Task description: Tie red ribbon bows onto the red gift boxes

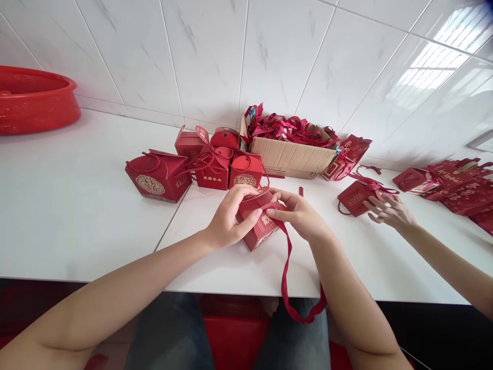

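Observation:
A small red box [254, 237] with gold lettering stands tilted to my view on the white table, between my hands. My left hand [235, 216] closes round its left side, thumb on the front near the top. At the top right, my right hand [295, 211] pinches a dark red ribbon [285, 267] between thumb and fingers. The ribbon's long end hangs in a loop over the table's front edge. Part of the box top is hidden by my fingers.
Several red boxes [157, 177] with cord handles stand behind on the left. A cardboard box [292, 156] of red ribbons is against the wall. Another person's hand [391, 209] touches a red box [352, 199] at right, near more red boxes. A red basin [38, 110] sits far left.

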Demonstrator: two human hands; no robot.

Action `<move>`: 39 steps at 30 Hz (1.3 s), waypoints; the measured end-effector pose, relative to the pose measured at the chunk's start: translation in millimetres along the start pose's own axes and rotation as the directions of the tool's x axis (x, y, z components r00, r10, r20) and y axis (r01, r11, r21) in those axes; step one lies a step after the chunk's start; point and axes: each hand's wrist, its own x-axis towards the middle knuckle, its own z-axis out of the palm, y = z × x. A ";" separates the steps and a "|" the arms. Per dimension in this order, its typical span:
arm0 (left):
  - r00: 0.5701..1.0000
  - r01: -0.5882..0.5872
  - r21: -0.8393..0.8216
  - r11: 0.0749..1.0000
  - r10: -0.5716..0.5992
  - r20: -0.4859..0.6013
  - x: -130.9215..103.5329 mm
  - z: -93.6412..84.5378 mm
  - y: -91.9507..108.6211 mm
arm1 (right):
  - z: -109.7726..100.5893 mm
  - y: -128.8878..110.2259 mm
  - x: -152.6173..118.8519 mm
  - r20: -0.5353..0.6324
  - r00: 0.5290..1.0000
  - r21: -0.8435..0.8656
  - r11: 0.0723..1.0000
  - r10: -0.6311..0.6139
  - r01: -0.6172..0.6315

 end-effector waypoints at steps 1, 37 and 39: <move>1.000 -0.001 0.001 1.000 0.001 0.004 0.0 -0.1 0.5 | 1.7 0.3 0.5 0.007 1.000 0.008 1.000 0.000 0.000; 1.000 -0.003 -0.021 1.000 0.003 0.021 -3.4 2.1 -0.9 | 12.8 4.9 1.8 -0.255 0.966 -0.017 0.999 -0.030 0.027; 0.999 -0.028 -0.007 1.000 0.028 0.028 -2.9 1.4 -0.1 | 13.5 4.6 1.8 -0.258 0.966 -0.015 1.000 -0.027 0.024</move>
